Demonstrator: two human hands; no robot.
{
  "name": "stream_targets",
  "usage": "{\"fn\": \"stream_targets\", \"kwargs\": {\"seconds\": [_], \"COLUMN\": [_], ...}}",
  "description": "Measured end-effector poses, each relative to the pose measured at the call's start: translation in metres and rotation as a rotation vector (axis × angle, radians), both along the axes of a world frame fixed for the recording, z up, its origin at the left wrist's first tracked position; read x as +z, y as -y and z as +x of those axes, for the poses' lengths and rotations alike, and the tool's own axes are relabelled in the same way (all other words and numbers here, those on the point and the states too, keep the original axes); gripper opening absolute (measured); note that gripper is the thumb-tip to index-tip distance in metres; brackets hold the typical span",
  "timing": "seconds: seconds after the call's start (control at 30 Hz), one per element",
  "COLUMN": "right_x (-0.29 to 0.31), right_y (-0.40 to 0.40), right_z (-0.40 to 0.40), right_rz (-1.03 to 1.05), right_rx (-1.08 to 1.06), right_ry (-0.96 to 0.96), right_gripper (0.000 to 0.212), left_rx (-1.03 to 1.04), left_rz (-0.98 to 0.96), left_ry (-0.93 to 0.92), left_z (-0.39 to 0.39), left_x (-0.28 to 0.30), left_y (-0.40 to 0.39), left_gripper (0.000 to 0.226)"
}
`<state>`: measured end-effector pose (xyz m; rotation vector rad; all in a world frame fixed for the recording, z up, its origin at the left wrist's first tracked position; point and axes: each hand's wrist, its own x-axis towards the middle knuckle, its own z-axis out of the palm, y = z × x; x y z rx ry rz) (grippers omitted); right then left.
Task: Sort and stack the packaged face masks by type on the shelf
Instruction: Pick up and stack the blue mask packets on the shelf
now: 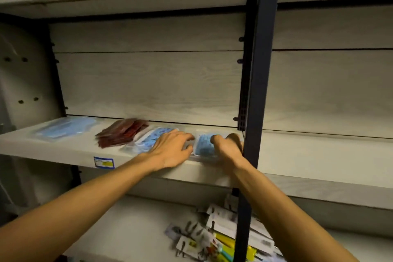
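Packets of face masks lie in a row along the pale wood-grain shelf (63, 151). At the left end rests a clear packet of plain blue masks (63, 131), well apart from a fanned stack of dark red packets (122, 133) nearer the middle. Just beside the red stack lies a patterned blue mask packet (148, 139), its right part covered by the left hand (172, 149), which rests palm down with fingers loosely spread, fingertips touching the plastic. Next comes a second patterned blue packet (204, 144), lying flat near the shelf's front edge; the right hand (228, 147) curls its fingers onto the right side of this packet, but whether it pinches the packet or only presses on it I cannot tell. A dark blue metal upright (258, 70) stands just right of that hand and divides the shelving into bays. A small blue-edged label with a yellow patch (104, 162) is stuck to the shelf's front edge, its writing too blurred to read. On the lower shelf (127, 229), a loose heap of carded items (212, 238) with yellow and green parts lies near the upright.
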<state>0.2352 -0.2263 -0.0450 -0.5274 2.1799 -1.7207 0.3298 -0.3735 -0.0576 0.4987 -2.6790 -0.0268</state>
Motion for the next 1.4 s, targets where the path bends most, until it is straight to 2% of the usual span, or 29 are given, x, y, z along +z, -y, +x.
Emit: {"fn": "stream_targets", "kwargs": {"seconds": [0.03,0.1,0.3,0.4,0.53,0.63,0.7,0.83,0.9,1.03,1.1,1.23,1.3,1.4], "right_x": [0.002,0.006,0.022,0.016,0.008,-0.002,-0.006,-0.002,0.004,0.015,0.018,0.02,0.019,0.016], "right_y": [0.003,0.008,0.019,0.027,0.031,0.03,0.03,0.022,0.018,0.008,-0.002,-0.038,-0.066,-0.115], "right_z": [-0.003,-0.01,-0.022,-0.025,-0.025,-0.025,-0.022,-0.006,0.005,0.029,0.042,0.058,0.061,0.054], "right_rz": [0.001,-0.024,-0.054,-0.001,0.068,-0.027,-0.075,-0.104,-0.156,-0.238,-0.261,-0.351,-0.411,-0.439], "right_rx": [-0.025,-0.021,-0.077,-0.071,-0.123,-0.136,-0.122,-0.014,0.004,-0.002,0.008,0.048,0.09,0.084], "right_ry": [0.062,0.175,0.405,0.418,0.305,0.164,-0.012,-0.353,-0.45,-0.559,-0.616,-0.661,-0.609,-0.533], "right_gripper": [0.039,0.042,0.053,0.059,0.037,0.02,0.011,0.011,0.015,0.017,0.016,0.011,0.014,0.015], "left_rx": [-0.021,-0.064,-0.203,-0.249,-0.281,-0.296,-0.273,-0.303,-0.298,-0.297,-0.364,-0.535,-0.57,-0.6], "left_rz": [0.008,0.052,0.032,0.061,0.115,0.237,0.353,0.66,0.706,0.579,0.571,0.827,0.918,0.988], "left_ry": [0.02,0.049,-0.061,-0.111,-0.192,-0.229,-0.293,-0.495,-0.559,-0.471,-0.473,-0.59,-0.633,-0.69], "left_z": [-0.002,-0.006,-0.01,-0.01,-0.007,-0.006,-0.008,-0.015,-0.014,-0.011,-0.008,0.004,0.014,0.024], "left_x": [0.0,-0.003,-0.015,-0.017,-0.023,-0.024,-0.023,-0.022,-0.02,-0.013,-0.004,0.018,0.02,0.021], "left_y": [0.004,0.011,0.037,0.045,0.046,0.05,0.053,0.057,0.057,0.056,0.05,0.022,-0.001,-0.049], "left_gripper": [0.038,0.031,0.03,0.032,0.029,0.026,0.023,0.036,0.049,0.079,0.083,0.088,0.094,0.087]}}
